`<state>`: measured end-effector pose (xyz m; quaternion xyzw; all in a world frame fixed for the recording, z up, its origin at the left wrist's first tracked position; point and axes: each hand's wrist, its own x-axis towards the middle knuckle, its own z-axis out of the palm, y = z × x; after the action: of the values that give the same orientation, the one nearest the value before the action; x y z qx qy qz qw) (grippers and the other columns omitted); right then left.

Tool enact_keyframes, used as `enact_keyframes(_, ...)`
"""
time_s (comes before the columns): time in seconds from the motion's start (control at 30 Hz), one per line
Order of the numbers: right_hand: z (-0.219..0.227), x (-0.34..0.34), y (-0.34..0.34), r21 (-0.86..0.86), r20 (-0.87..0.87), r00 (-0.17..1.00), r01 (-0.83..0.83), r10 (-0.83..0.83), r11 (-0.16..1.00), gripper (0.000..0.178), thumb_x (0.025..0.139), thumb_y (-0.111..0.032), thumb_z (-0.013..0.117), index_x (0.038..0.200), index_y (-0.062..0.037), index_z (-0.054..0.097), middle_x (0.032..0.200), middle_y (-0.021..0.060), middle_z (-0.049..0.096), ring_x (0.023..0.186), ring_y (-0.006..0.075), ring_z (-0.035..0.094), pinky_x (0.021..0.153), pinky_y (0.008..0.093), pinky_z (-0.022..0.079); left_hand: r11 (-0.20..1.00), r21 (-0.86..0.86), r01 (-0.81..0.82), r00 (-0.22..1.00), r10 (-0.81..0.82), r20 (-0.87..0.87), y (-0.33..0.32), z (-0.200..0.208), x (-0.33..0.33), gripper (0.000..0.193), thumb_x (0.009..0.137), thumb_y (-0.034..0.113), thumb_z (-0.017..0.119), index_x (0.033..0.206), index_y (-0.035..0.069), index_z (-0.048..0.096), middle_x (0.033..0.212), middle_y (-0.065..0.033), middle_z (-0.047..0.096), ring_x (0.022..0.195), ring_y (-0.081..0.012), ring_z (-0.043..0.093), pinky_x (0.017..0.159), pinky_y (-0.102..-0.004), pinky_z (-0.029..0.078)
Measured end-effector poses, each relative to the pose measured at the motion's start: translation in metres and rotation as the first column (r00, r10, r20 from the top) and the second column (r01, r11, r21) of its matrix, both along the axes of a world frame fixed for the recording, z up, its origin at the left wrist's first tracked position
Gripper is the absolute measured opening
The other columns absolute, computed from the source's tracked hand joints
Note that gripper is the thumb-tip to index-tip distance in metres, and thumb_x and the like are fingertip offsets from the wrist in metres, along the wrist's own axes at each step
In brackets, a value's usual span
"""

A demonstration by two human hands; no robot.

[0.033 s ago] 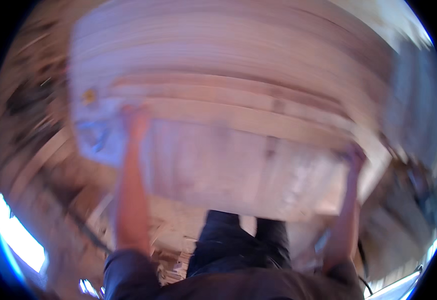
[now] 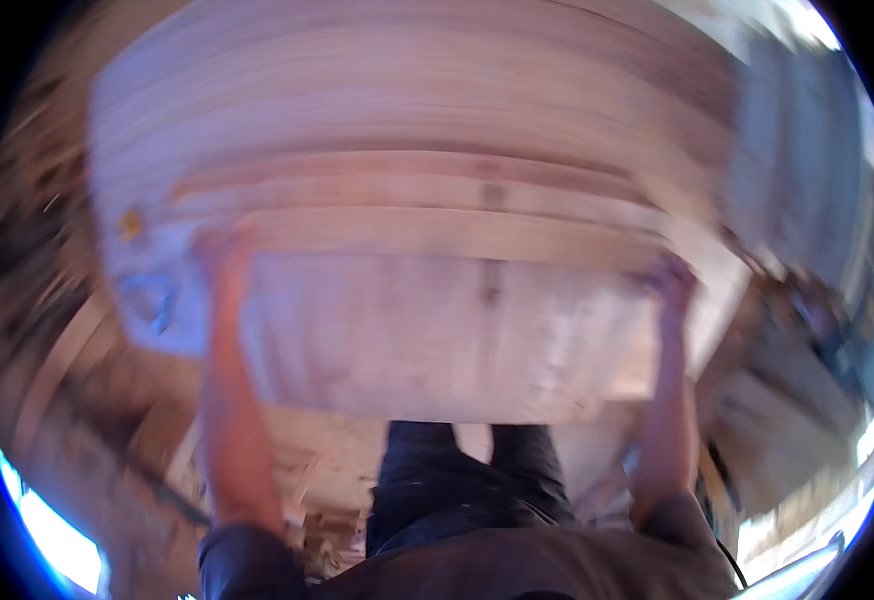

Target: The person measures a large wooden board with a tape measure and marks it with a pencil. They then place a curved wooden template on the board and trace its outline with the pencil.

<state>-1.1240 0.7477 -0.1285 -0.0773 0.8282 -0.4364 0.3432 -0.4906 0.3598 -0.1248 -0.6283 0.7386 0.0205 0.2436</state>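
Note:
Two bare hands reach out over a pale wooden worktable (image 2: 387,340). My left hand (image 2: 225,250) is closed at the left end of a long, light wooden board (image 2: 437,232). At the board's right end, my right hand (image 2: 672,282) is closed too, its fingers partly hidden by the edge and smeared by motion. The board runs crosswise between them, its long edge facing me. Just beyond lies a second strip of wood (image 2: 387,190), parallel and very close; whether the two are joined I cannot tell.
Beyond the strips, large wooden boards or a panel (image 2: 407,90) fill the far side. At the table's left lie a blue object (image 2: 149,300) and a small yellow one (image 2: 132,224), both blurred. Wood scraps (image 2: 332,540) litter the floor near my legs. A greyish panel (image 2: 792,140) stands far right.
Table, board and both hands sit further left in the picture, and the board looks more level. Both hands keep their places at its ends.

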Motion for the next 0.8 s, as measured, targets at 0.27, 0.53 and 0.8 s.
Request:
enact_keyframes(0.27, 0.055, 0.034, -0.056, 0.064, -0.117, 0.993, 0.035, -0.027, 0.997, 0.024, 0.086, -0.010, 0.073, 0.105, 0.0045, 0.074, 0.078, -0.0021, 0.060, 0.062, 0.0038, 0.049, 0.049, 0.0211, 0.038, 0.948, -0.013, -0.317, 0.911, 0.300, -0.283, 0.010, 0.049, -0.073, 0.097, 0.080, 0.062, 0.078, 0.135, -0.014, 0.054, 0.146, -0.0338, 0.045, 0.135, -0.0447, 0.047, 0.112, -0.0484, 0.042)
enact_keyframes(0.53, 0.050, 0.032, -0.052, 0.023, -0.081, 0.996, 0.044, -0.042, 0.999, 0.023, 0.088, -0.006, 0.073, 0.107, 0.0075, 0.073, 0.091, 0.0001, 0.061, 0.071, 0.0059, 0.054, 0.056, 0.0224, 0.042, 0.941, 0.036, -0.335, 0.878, 0.326, -0.351, 0.006, 0.048, -0.068, 0.098, 0.079, 0.058, 0.081, 0.135, -0.017, 0.051, 0.142, -0.0331, 0.049, 0.131, -0.0428, 0.052, 0.110, -0.0446, 0.043)
enact_keyframes(0.8, 0.050, 0.030, -0.052, -0.004, -0.092, 0.995, 0.027, -0.028, 1.000, 0.024, 0.090, -0.005, 0.074, 0.108, 0.0091, 0.073, 0.096, 0.0022, 0.063, 0.077, 0.0077, 0.058, 0.060, 0.0221, 0.046, 0.921, 0.088, -0.378, 0.858, 0.385, -0.339, 0.006, 0.058, -0.080, 0.106, 0.079, 0.059, 0.081, 0.142, -0.017, 0.043, 0.144, -0.0336, 0.048, 0.134, -0.0414, 0.050, 0.110, -0.0440, 0.043)
